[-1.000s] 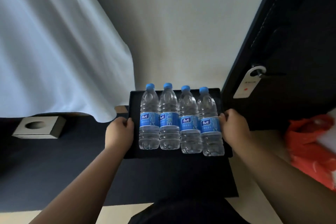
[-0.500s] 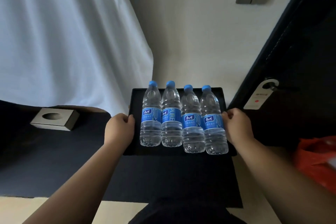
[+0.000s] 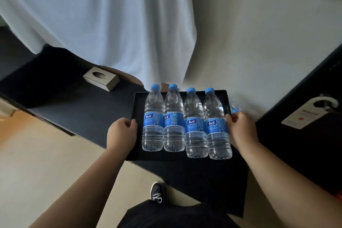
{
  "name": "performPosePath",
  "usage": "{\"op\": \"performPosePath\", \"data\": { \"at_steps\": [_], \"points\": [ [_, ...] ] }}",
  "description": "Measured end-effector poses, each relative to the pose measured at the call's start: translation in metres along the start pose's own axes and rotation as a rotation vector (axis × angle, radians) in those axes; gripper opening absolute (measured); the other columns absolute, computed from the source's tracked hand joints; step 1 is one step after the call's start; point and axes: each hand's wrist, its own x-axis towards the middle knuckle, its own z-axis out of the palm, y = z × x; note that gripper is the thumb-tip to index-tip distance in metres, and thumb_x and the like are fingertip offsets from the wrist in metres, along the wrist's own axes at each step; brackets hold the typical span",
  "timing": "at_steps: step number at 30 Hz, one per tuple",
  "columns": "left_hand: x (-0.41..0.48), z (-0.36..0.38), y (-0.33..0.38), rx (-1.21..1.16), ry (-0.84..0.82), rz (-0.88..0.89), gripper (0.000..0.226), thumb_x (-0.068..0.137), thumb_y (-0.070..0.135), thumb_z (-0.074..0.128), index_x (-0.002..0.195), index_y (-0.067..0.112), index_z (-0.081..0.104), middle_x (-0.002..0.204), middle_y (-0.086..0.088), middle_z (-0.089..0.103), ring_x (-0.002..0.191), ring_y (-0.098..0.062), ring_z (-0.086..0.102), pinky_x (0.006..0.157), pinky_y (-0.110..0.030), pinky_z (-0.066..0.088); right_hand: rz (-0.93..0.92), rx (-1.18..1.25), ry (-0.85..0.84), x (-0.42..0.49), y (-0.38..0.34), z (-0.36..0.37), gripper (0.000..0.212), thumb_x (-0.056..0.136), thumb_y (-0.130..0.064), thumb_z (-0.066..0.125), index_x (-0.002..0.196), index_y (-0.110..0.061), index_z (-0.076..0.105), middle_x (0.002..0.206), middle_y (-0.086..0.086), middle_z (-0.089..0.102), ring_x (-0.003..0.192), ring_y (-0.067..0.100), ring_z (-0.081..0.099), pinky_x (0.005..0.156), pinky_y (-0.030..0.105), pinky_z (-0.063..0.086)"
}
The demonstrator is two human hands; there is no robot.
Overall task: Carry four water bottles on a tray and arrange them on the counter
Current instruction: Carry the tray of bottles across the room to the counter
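1. Head view, setting: pale wall ahead, a white curtain point(image 3: 103, 24) hanging on the left, and a dark door point(image 3: 305, 135) with a hanger tag point(image 3: 311, 113) on the right. Below lies a long dark table point(image 3: 61, 98) carrying a grey tissue box point(image 3: 100, 78).

2. Head view, the load: a black tray point(image 3: 226, 102) carries four water bottles point(image 3: 185, 122), standing upright in a row and touching side by side; the two on the right sit slightly nearer the person. The left hand point(image 3: 121, 131) has its grip closed on the tray's left rim and the right hand point(image 3: 241, 127) on the right rim.

3. Head view, change: compared with a second ago, the tissue box and curtain sit further right and higher, and bare floor point(image 3: 46, 163) and a shoe point(image 3: 157, 191) now show. My reading is that the person is turning left with the tray; the bottles have kept their row, so the carry looks steady.

4. Head view, room: the tray's far edge is near the wall and its right edge near the door. Open table lies between tissue box and tray, probably enough for all four bottles. The table's near edge runs diagonally, so the tray wants setting well in from it.
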Motion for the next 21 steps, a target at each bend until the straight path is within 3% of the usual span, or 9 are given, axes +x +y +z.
{"op": "performPosePath", "data": {
  "at_steps": [4, 11, 15, 21],
  "points": [
    [-0.023, -0.022, -0.035, 0.025, 0.060, -0.092, 0.037, 0.093, 0.036, 0.058, 0.063, 0.014, 0.060, 0.057, 0.003, 0.058, 0.056, -0.008, 0.050, 0.053, -0.032, 0.033, -0.084, -0.013, -0.103, -0.011, -0.019, 0.020, 0.022, 0.100, -0.031, 0.062, 0.095, -0.010, 0.067, 0.076, -0.002, 0.064, 0.070, 0.019, 0.059, 0.063, 0.029, 0.037],
    [-0.048, -0.073, -0.090, 0.003, 0.153, -0.229, 0.037, 0.093, 0.039, 0.054, 0.064, 0.019, 0.061, 0.061, 0.003, 0.062, 0.061, -0.017, 0.057, 0.058, -0.035, 0.045, -0.242, -0.028, -0.279, -0.031, -0.072, 0.062, 0.027, 0.104, -0.028, 0.057, 0.100, -0.004, 0.068, 0.088, 0.011, 0.070, 0.075, 0.026, 0.061, 0.068, 0.033, 0.041],
    [-0.060, -0.102, -0.125, -0.018, 0.217, -0.327, 0.039, 0.092, 0.042, 0.053, 0.063, 0.018, 0.061, 0.059, 0.003, 0.062, 0.059, -0.018, 0.058, 0.059, -0.036, 0.048, -0.312, -0.035, -0.342, -0.049, -0.106, 0.091, 0.032, 0.104, -0.034, 0.055, 0.111, -0.005, 0.067, 0.096, 0.012, 0.070, 0.089, 0.032, 0.065, 0.080, 0.041, 0.051],
    [-0.076, -0.146, -0.192, -0.048, 0.285, -0.438, 0.036, 0.092, 0.043, 0.052, 0.064, 0.022, 0.061, 0.061, 0.006, 0.063, 0.059, -0.014, 0.059, 0.054, -0.031, 0.044, -0.447, -0.064, -0.413, -0.088, -0.159, 0.146, 0.022, 0.103, -0.036, 0.056, 0.095, -0.016, 0.062, 0.081, -0.002, 0.063, 0.072, 0.018, 0.058, 0.063, 0.032, 0.042]
  ]
}}
